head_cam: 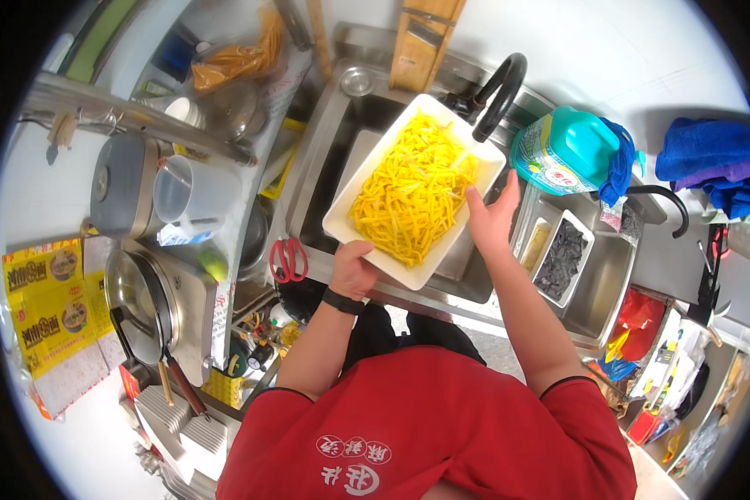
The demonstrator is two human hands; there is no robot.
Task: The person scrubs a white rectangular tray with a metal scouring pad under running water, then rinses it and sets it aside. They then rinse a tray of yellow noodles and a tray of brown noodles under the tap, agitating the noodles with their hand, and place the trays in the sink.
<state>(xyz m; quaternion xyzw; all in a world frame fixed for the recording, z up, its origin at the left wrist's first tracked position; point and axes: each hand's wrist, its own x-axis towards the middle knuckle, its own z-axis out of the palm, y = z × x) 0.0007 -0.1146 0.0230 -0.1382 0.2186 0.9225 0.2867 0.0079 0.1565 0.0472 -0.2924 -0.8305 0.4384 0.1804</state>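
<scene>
A white rectangular tray (pixel 335 220), filled with yellow shredded strips (pixel 406 200), is over a steel sink (pixel 297 215). My left hand (pixel 353 269), with a black band at the wrist, grips its near-left rim. My right hand (pixel 495 215) is at the right side, thumb overlapping the rim and fingers spread outside it; whether it bears any weight is unclear. Above the tray's far-right corner arches a black faucet (pixel 503 87), and a thin stream of water appears to fall from its spout onto the strips.
Right of the sink, a second basin (pixel 590 312) holds a white tray of dark pieces (pixel 562 259). A teal jug (pixel 575 150) stands behind it. Red-handled scissors (pixel 289 259) are at the left sink edge. A lidded pan (pixel 140 306) sits on a cooker at far left.
</scene>
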